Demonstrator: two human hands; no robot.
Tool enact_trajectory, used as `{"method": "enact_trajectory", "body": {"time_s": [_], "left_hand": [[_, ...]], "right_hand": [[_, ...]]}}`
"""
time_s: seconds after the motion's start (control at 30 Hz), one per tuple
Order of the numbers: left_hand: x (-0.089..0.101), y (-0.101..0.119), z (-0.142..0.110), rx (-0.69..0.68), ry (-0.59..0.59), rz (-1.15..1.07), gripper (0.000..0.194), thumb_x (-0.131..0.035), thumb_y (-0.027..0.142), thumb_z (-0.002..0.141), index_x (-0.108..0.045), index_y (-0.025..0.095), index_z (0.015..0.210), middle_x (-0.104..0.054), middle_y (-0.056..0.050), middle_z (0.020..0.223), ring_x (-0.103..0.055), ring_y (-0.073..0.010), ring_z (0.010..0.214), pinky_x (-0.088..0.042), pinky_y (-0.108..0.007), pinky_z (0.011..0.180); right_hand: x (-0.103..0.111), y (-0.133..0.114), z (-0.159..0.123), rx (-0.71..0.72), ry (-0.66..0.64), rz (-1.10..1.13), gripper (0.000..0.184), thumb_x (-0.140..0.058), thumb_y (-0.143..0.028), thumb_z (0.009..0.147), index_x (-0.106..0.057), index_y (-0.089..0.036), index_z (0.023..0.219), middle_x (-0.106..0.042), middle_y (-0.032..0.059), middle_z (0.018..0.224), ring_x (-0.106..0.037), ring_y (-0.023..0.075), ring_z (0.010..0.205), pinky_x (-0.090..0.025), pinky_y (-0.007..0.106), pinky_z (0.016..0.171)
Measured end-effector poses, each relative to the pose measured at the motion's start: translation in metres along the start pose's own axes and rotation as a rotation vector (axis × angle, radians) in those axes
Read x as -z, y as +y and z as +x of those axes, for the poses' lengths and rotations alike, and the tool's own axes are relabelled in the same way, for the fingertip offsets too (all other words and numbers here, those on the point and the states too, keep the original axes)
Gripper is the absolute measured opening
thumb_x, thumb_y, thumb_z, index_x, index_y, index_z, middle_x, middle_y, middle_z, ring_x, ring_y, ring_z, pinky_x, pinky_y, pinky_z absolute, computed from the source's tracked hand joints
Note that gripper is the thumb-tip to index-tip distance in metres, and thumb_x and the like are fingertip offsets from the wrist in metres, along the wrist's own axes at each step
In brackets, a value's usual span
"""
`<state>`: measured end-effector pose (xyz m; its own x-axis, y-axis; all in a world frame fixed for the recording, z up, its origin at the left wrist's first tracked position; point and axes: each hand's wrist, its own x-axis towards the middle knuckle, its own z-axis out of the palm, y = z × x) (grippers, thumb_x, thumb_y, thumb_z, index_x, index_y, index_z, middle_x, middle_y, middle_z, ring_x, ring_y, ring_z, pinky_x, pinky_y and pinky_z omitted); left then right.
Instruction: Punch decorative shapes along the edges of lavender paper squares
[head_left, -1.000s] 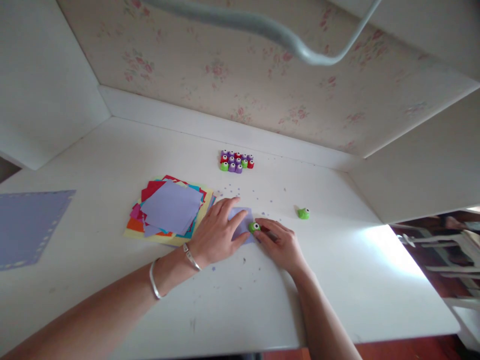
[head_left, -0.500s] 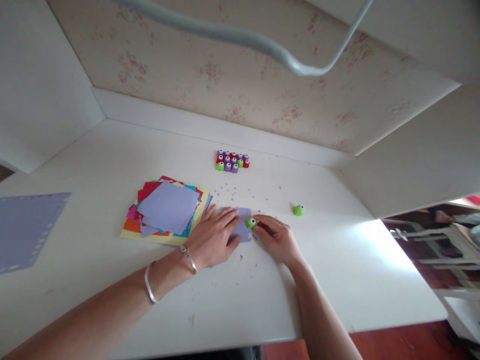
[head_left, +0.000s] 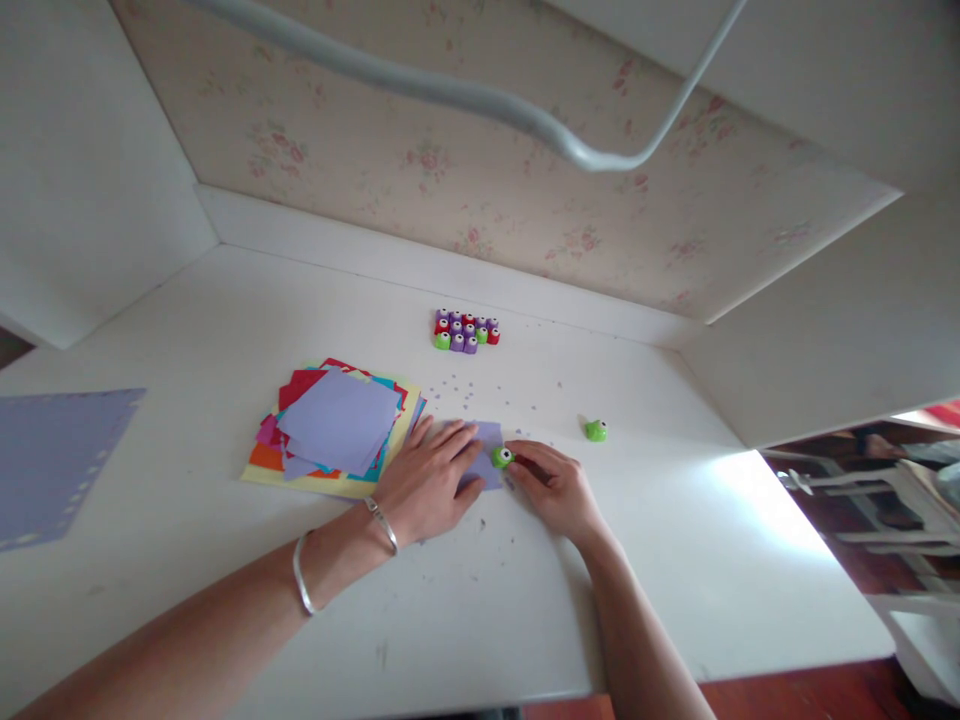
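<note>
Under the spread fingers of my left hand [head_left: 435,475] lies a small sheet of purple paper [head_left: 487,436], pressed flat on the white desk. My right hand [head_left: 556,490] grips a green craft punch [head_left: 502,457] between thumb and fingers at the paper's right edge. Whether the paper sits inside the punch's slot cannot be made out. Tiny purple paper cutouts [head_left: 466,396] are scattered behind the sheet. Left of my left hand is a stack of coloured paper [head_left: 341,420], topped by purple squares.
Several purple, red and green craft punches [head_left: 457,328] stand grouped near the back wall. Another green punch [head_left: 596,430] sits alone to the right. A larger purple sheet [head_left: 56,465] with punched edges lies far left. A white bent tube [head_left: 450,90] crosses overhead.
The camera view has shifted slightly, so the scene sits a little lower. Both hands stay in nearly the same place, the green punch still held at the paper's right edge.
</note>
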<state>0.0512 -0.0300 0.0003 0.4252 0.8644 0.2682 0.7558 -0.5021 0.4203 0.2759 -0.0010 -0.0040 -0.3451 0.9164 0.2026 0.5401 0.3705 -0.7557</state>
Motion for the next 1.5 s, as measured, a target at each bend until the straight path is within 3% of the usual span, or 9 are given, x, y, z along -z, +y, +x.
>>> {"method": "enact_trajectory", "body": {"time_s": [0.2,0.4,0.57,0.67,0.9,1.17,1.5], "left_hand": [[-0.001,-0.001,0.0,-0.004,0.01,-0.034,0.039,-0.051,0.034,0.092,-0.055,0.022,0.129,-0.052,-0.009,0.141,-0.04,-0.0265,0.136,-0.013,-0.051,0.118],[-0.001,-0.001,0.0,-0.008,0.007,-0.028,0.04,-0.051,0.035,0.092,-0.053,0.024,0.131,-0.053,-0.008,0.141,-0.041,-0.0266,0.135,-0.014,-0.052,0.117],[-0.002,-0.003,-0.001,-0.019,0.004,-0.01,0.041,-0.05,0.036,0.093,-0.052,0.022,0.132,-0.051,-0.01,0.142,-0.04,-0.0274,0.135,-0.014,-0.053,0.117],[-0.004,-0.004,-0.002,-0.027,0.015,-0.016,0.04,-0.051,0.036,0.092,-0.053,0.023,0.13,-0.052,-0.009,0.141,-0.04,-0.0278,0.135,-0.013,-0.053,0.117],[-0.004,-0.005,-0.002,-0.031,0.021,0.022,0.039,-0.052,0.037,0.092,-0.054,0.024,0.128,-0.053,-0.009,0.14,-0.04,-0.0269,0.134,-0.015,-0.051,0.116],[-0.003,-0.003,0.0,-0.017,0.008,0.074,0.039,-0.052,0.041,0.092,-0.055,0.023,0.127,-0.052,-0.008,0.141,-0.041,-0.025,0.133,-0.017,-0.048,0.116],[-0.005,-0.003,0.001,-0.03,0.002,0.104,0.04,-0.05,0.041,0.093,-0.055,0.02,0.128,-0.052,-0.008,0.141,-0.041,-0.0251,0.133,-0.017,-0.049,0.116]], "right_hand": [[0.001,-0.003,0.0,-0.029,-0.018,0.041,0.028,-0.063,-0.031,0.085,-0.069,-0.026,0.112,-0.07,0.0069,0.112,-0.068,0.0207,0.093,-0.056,0.035,0.084],[0.011,-0.003,0.007,-0.2,0.043,0.11,0.027,-0.061,-0.04,0.086,-0.072,-0.021,0.102,-0.073,0.0082,0.1,-0.069,0.0197,0.083,-0.057,0.033,0.076],[0.028,-0.008,0.026,-0.246,-0.239,0.026,0.034,-0.062,-0.045,0.085,-0.073,-0.023,0.109,-0.075,0.0041,0.082,-0.068,0.0175,0.067,-0.056,0.029,0.061],[0.034,-0.013,0.036,-0.227,-0.346,-0.043,0.03,-0.06,-0.045,0.086,-0.076,-0.026,0.103,-0.074,0.0015,0.072,-0.067,0.0164,0.061,-0.054,0.027,0.057],[0.033,-0.018,0.049,-0.256,-0.373,-0.126,0.019,-0.068,-0.044,0.078,-0.079,-0.03,0.081,-0.074,-0.0011,0.069,-0.066,0.0164,0.058,-0.047,0.025,0.049],[0.034,-0.043,0.058,-0.427,-0.444,-0.303,0.024,-0.064,-0.044,0.075,-0.079,-0.025,0.081,-0.072,-0.0011,0.067,-0.063,0.0135,0.061,-0.042,0.022,0.053],[0.032,-0.054,0.071,-0.445,-0.496,-0.42,0.02,-0.067,-0.041,0.071,-0.077,-0.024,0.074,-0.068,-0.0018,0.059,-0.062,0.0141,0.059,-0.04,0.023,0.054]]}}
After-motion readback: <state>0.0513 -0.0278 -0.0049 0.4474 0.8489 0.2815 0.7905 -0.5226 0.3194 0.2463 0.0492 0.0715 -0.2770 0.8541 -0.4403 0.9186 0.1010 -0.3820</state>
